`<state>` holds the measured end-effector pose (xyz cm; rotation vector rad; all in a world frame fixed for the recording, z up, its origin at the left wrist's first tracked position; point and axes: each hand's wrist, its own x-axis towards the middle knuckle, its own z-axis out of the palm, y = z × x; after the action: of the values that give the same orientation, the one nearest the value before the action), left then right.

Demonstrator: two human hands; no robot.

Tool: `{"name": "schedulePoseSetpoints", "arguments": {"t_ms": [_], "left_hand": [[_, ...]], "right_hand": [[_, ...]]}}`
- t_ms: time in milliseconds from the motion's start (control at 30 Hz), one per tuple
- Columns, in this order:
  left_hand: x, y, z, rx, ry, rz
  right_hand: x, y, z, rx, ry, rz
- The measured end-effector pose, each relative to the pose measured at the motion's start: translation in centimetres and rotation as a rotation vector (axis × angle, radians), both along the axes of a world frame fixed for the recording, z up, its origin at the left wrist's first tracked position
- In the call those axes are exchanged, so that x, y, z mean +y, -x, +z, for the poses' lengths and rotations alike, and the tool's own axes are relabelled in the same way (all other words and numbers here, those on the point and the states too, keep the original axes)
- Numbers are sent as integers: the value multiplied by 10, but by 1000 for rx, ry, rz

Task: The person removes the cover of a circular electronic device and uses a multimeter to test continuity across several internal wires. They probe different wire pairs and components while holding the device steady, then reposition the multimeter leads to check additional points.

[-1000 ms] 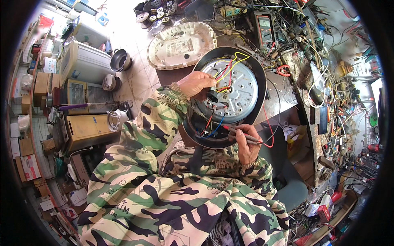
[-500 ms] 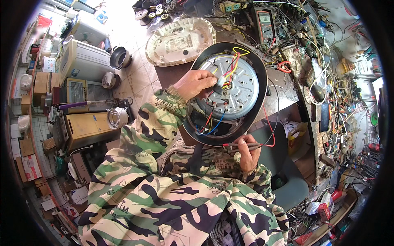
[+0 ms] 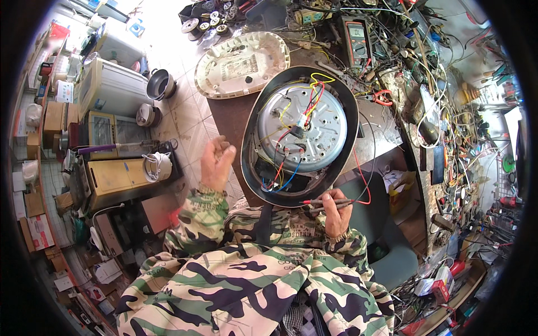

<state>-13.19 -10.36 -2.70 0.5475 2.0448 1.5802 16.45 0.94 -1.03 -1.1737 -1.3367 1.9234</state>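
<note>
An opened oval appliance housing (image 3: 248,131), much like an upturned rice cooker, lies on the bench in front of me. Its round silver metal bottom (image 3: 328,131) faces up, and a white connector (image 3: 302,120) with red, black and yellow wires stands over the middle. Off the housing's left side, my left hand (image 3: 216,168) hangs in the air, slightly blurred, fingers loosely bent and thumb apart, with nothing visible in it. At the near right rim, my right hand (image 3: 336,213) grips a pair of multimeter probes (image 3: 330,202), their tips pointing left along the rim.
Behind the housing lies an off-white oval cover (image 3: 241,64). A multimeter (image 3: 357,42) rests among tangled wires, with red-handled pliers (image 3: 383,97) nearby. Probe leads loop over the bench at right, above a dark green chair (image 3: 389,260). Appliances and a metal pot (image 3: 161,84) stand on the left.
My left hand has let go of the connector and swung left, away from the housing. My right hand keeps the probes in nearly the same place. The view has shifted slightly.
</note>
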Motion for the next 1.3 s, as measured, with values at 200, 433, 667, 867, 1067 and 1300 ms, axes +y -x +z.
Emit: {"name": "schedulePoseSetpoints", "arguments": {"t_ms": [200, 433, 667, 867, 1067, 1300], "left_hand": [[-23, -38, -34, -193, -45, -169], [-21, -32, -20, -198, 25, -206], [-22, -34, -24, -211, 20, -190], [-23, -35, -28, -244, -7, -202], [-25, -34, -34, -193, -1, -194], [-22, -35, -20, -190, 20, -190]], "right_hand": [[1, 5, -3, -26, -14, -5], [1, 6, -3, -54, -42, -13], [0, 10, 1, -76, -30, -25], [-1, 9, 0, -84, -52, -31], [-1, 9, 0, -89, -63, -33], [1, 9, 1, -110, -64, -20]]}}
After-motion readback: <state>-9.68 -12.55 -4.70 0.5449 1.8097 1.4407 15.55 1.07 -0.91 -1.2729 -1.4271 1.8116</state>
